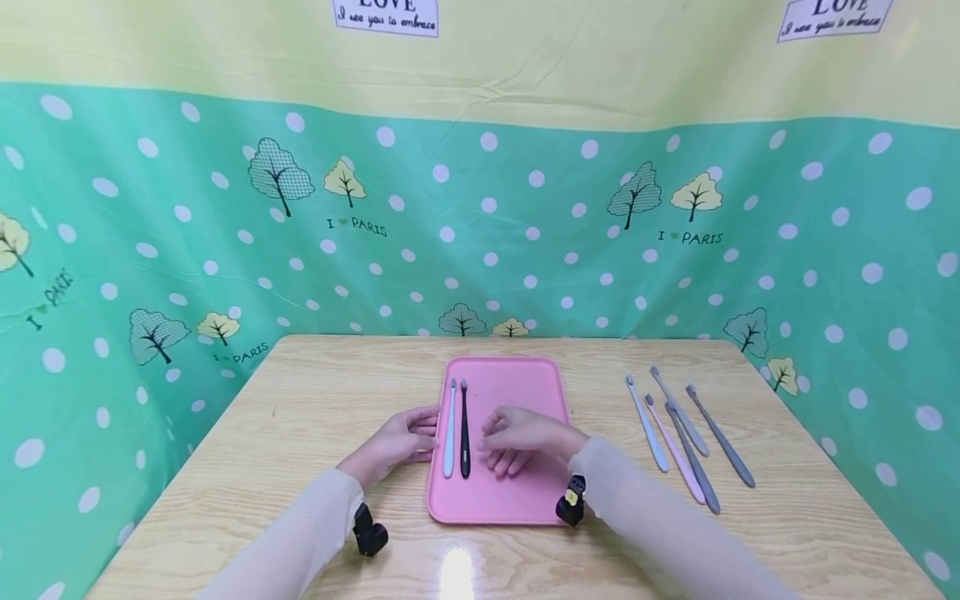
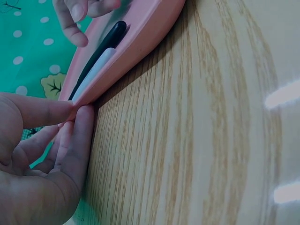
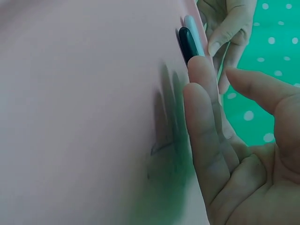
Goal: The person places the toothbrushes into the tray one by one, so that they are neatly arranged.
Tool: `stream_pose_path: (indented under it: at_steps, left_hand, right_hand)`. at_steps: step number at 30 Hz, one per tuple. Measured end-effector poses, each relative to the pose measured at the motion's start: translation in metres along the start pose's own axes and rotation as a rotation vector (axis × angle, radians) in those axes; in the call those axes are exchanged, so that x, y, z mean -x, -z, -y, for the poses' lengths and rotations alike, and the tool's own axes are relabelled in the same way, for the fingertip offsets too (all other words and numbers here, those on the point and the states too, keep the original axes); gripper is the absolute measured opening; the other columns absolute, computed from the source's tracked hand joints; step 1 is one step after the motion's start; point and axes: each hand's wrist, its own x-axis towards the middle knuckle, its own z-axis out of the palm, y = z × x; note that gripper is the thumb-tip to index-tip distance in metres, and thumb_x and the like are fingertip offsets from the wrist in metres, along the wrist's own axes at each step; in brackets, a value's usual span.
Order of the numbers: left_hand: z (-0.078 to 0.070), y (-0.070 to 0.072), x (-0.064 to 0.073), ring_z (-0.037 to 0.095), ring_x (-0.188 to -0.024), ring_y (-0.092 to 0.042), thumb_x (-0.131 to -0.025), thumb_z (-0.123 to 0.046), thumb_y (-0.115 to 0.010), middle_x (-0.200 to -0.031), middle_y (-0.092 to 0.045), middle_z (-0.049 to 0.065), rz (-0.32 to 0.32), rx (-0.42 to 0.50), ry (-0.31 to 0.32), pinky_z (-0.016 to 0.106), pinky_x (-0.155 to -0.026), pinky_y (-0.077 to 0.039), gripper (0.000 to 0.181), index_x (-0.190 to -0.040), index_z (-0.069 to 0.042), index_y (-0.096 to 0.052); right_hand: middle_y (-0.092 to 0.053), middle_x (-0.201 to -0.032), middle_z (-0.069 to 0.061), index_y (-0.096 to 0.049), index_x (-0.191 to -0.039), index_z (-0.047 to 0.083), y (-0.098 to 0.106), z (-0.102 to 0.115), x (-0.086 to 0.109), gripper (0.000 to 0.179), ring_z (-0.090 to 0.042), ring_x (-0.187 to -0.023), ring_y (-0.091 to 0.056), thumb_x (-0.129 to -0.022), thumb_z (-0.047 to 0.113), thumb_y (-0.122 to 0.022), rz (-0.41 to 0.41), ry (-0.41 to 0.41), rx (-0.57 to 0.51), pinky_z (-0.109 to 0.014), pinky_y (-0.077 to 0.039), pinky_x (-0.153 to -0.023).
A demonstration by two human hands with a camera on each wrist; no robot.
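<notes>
A pink tray (image 1: 517,504) lies on the table with two toothbrushes along its left side. One is a light blue toothbrush (image 1: 449,433), and right beside it lies a black toothbrush (image 1: 465,437), both with heads toward the far end. My left hand (image 1: 401,437) pinches the tray's left rim between thumb and fingers, as the left wrist view shows. Over the tray, just right of the black toothbrush, is my right hand (image 1: 521,437). Its fingers are extended and the thumb stands apart, with nothing between them in the right wrist view (image 3: 234,140).
On the right of the wooden table (image 1: 337,375) lie several more toothbrushes: a light blue toothbrush (image 1: 647,425), a pink toothbrush (image 1: 675,450) and grey ones, some crossing. A dark grey toothbrush (image 1: 720,435) lies outermost. A green dotted curtain (image 1: 510,275) surrounds the table's back and sides.
</notes>
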Motion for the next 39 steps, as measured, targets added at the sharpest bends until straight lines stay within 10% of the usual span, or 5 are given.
stream_pose_path:
  at_steps: [39]
  left_hand:
    - [0.0, 0.001, 0.003, 0.032, -0.117, -0.059, -0.089, 0.011, -0.061, -0.137, -0.052, 0.023, 0.043, 0.023, -0.033, 0.038, -0.091, -0.059, 0.066, -0.15, 0.002, -0.039]
  right_hand:
    - [-0.07, -0.093, -0.016, -0.05, -0.129, -0.009, 0.1, -0.054, 0.103, 0.045, -0.018, -0.071, -0.067, -0.099, 0.022, -0.063, -0.192, 0.015, 0.077, -0.034, -0.063, -0.064]
